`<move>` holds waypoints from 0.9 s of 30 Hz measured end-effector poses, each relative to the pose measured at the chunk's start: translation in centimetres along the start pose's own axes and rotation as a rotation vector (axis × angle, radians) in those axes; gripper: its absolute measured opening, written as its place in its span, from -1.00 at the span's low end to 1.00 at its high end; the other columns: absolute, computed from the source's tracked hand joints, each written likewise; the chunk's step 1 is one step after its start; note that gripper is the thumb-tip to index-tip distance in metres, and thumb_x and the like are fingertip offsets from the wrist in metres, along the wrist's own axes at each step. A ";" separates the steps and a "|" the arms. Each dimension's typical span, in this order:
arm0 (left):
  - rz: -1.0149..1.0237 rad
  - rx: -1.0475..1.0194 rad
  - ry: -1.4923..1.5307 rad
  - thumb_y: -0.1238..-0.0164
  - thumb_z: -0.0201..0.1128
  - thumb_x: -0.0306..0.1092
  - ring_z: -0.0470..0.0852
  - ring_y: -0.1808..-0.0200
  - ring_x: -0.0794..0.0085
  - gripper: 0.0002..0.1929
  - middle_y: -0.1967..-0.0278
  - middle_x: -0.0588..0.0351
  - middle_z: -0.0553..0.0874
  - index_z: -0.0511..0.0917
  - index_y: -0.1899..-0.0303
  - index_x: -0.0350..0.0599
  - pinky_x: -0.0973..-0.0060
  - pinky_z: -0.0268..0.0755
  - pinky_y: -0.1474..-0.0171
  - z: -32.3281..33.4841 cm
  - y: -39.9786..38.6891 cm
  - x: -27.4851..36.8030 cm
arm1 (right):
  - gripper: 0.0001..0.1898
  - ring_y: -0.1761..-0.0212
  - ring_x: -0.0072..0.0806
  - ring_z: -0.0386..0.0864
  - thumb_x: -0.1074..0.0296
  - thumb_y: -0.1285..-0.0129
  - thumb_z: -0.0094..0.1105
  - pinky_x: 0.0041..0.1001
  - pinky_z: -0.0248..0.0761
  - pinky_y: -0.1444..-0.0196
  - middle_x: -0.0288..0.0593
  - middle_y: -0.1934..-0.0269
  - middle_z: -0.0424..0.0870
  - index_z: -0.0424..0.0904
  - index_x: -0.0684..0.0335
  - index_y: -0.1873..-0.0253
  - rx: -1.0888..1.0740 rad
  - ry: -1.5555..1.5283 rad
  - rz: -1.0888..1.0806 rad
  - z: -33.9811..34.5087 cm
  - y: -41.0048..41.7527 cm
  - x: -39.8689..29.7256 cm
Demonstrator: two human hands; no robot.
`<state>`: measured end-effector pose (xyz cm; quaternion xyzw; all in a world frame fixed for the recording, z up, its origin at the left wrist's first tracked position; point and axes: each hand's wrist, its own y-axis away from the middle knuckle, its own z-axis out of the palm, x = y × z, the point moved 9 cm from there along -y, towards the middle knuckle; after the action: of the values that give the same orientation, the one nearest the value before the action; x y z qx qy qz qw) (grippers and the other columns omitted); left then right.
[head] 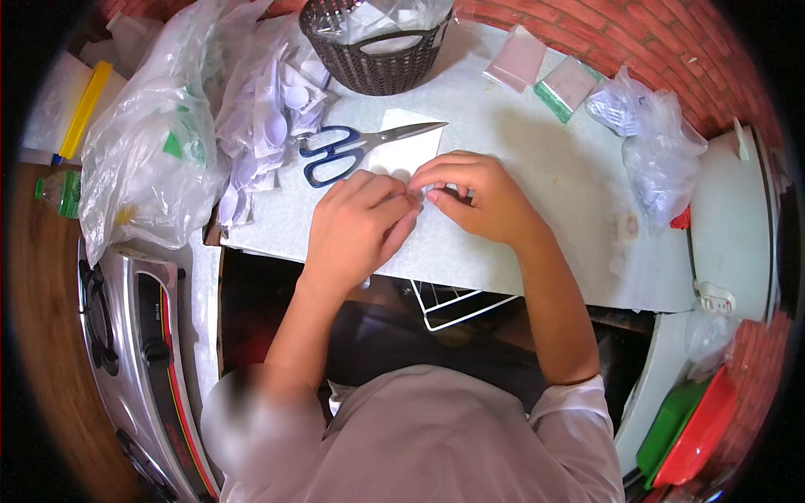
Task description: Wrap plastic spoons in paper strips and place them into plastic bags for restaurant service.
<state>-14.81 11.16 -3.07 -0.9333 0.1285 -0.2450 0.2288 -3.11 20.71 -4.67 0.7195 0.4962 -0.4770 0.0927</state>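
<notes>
My left hand (361, 223) and my right hand (481, 198) meet over the near part of a white paper piece (412, 154) on the pale-covered table (553, 226). Their fingertips are bent towards each other and almost touch. Whether something small or clear is pinched between them cannot be made out. Just beyond my left hand lies a pair of scissors (412, 131) with dark blue handles, its blades resting across the paper and pointing right. To the left are several white plastic spoons (273, 126) in clear wrappers.
A dark woven plastic basket (390, 69) with clear packets stands at the back. Two flat plastic packs (516, 60) and knotted clear bags (666, 157) lie along the right. A large plastic bag (151, 144) and a gas stove (135, 327) are left; red (698, 434) and green basins (670, 421) right.
</notes>
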 end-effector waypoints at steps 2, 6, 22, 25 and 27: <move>0.002 0.010 0.008 -0.32 0.57 -0.36 0.75 0.10 0.24 -0.90 0.09 0.26 0.83 0.84 0.18 -0.01 0.27 0.60 0.06 -0.1 -0.3 0.2 | -0.80 0.04 -0.09 0.81 0.59 -0.35 0.37 -0.26 0.67 -0.04 -0.10 0.04 0.89 0.84 0.27 -0.02 -0.003 -0.018 0.030 -0.1 -0.1 0.0; -0.160 -0.008 0.099 -0.34 0.53 -0.40 0.78 0.10 0.15 -0.90 0.14 0.12 0.84 0.83 0.17 -0.12 0.27 0.64 0.05 0.1 -0.7 -0.8 | -0.82 0.11 -0.26 0.81 0.55 -0.36 0.41 -0.32 0.67 0.07 -0.17 0.07 0.89 0.84 0.27 -0.02 -0.007 -0.028 0.079 -0.3 0.3 0.6; -0.389 0.220 0.312 -0.46 0.49 -0.49 0.76 0.11 0.09 -0.92 0.11 -0.03 0.80 0.78 0.12 -0.25 0.31 0.60 -0.01 -0.7 1.1 -3.0 | -0.88 0.32 -0.18 0.74 0.38 -0.46 0.44 -0.25 0.56 0.23 -0.04 0.28 0.78 0.75 0.29 0.07 0.143 0.029 0.092 -0.5 0.1 0.8; -0.330 0.224 0.215 -0.41 0.50 -0.50 0.75 0.04 0.07 -0.89 0.07 -0.02 0.79 0.78 0.10 -0.20 0.29 0.59 -0.07 -0.9 1.7 -2.6 | -0.90 0.48 -0.48 0.46 0.43 -0.49 0.46 -0.41 0.34 0.38 -0.13 0.37 0.71 0.76 0.33 0.05 0.183 -0.014 0.070 -0.5 0.1 1.1; -0.286 0.215 0.158 -0.41 0.50 -0.54 0.76 0.02 0.12 -0.87 0.05 -0.04 0.78 0.78 0.08 -0.25 0.32 0.59 -0.10 -1.1 1.5 -2.0 | -0.90 0.47 -0.50 0.46 0.43 -0.49 0.46 -0.41 0.34 0.38 -0.13 0.37 0.71 0.76 0.33 0.05 0.177 -0.015 0.093 -0.6 0.1 1.1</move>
<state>-17.30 10.16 -3.77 -0.8901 -0.0147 -0.3599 0.2793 -2.59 21.75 -5.25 0.7436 0.4172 -0.5196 0.0545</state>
